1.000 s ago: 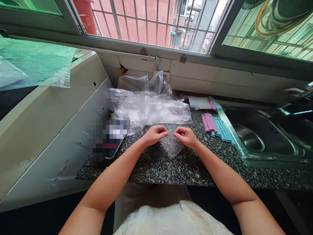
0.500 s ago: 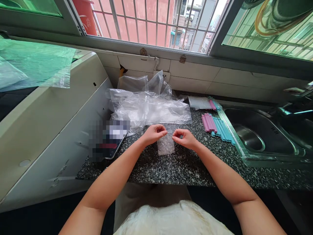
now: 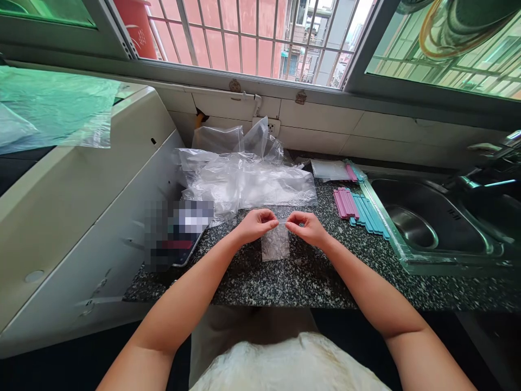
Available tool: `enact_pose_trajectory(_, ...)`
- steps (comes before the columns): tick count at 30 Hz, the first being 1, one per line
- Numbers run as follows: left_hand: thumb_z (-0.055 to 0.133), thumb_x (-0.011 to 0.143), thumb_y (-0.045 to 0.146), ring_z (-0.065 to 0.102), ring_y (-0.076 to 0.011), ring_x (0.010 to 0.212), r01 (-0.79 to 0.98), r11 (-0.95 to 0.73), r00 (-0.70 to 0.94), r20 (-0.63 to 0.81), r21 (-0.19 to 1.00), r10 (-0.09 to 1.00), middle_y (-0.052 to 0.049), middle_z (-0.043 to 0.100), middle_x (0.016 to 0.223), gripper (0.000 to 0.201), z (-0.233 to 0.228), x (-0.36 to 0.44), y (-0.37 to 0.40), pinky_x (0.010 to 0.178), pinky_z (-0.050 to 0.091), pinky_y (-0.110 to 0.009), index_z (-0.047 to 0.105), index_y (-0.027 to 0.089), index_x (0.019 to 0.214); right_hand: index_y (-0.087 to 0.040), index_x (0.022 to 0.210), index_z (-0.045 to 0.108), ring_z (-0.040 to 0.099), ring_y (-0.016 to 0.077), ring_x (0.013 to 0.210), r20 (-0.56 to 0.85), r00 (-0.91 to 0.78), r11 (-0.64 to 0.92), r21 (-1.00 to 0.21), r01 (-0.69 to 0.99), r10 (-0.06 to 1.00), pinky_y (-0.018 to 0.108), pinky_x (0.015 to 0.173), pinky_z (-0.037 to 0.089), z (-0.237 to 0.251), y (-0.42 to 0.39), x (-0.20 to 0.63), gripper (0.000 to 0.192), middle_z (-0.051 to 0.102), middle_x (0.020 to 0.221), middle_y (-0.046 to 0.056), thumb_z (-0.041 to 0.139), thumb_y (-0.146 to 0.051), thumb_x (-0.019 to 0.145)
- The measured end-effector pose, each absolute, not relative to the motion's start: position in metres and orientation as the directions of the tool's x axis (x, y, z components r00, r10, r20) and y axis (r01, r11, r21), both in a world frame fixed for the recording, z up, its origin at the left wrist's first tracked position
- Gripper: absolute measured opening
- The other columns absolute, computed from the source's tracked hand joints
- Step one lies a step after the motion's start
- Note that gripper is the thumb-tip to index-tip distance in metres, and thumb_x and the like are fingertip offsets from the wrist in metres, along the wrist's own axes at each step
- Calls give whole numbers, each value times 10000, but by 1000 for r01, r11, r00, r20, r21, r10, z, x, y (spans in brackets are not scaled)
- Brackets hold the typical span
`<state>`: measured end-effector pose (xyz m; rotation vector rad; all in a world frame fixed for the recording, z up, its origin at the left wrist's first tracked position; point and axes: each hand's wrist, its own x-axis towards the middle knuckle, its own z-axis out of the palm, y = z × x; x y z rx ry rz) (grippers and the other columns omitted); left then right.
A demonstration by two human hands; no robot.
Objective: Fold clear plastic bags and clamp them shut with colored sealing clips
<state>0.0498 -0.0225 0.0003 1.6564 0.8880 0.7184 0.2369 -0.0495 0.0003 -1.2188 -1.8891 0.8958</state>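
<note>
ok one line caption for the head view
Both hands, left and right, pinch a small clear bag above a speckled counter.

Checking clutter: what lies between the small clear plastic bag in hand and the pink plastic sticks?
Only bare speckled granite countertop, in the head view; right hand holds the bag.

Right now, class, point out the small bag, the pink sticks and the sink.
Small bag [image 3: 275, 247], head view, its clear middle.
Pink sticks [image 3: 345, 203], head view, middle of bundle.
Sink [image 3: 451, 259], head view, front rim.

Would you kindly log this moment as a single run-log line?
left hand: pinches top edge of small clear plastic bag | right hand: pinches same edge | bag hangs over speckled granite counter
</note>
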Motion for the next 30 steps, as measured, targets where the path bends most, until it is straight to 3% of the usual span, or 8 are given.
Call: enact_pose_trajectory(30,571,689,326,372,-70,517,202,-149,497,30,968,867,40,456,537,203,1,47,-21,498,294,-205,548,126,655,-174,610,520,442,94,541,220,-281,325,-849,417,934,223,536,378,0,-49,238,190,509,564,-19,541,-315,735)
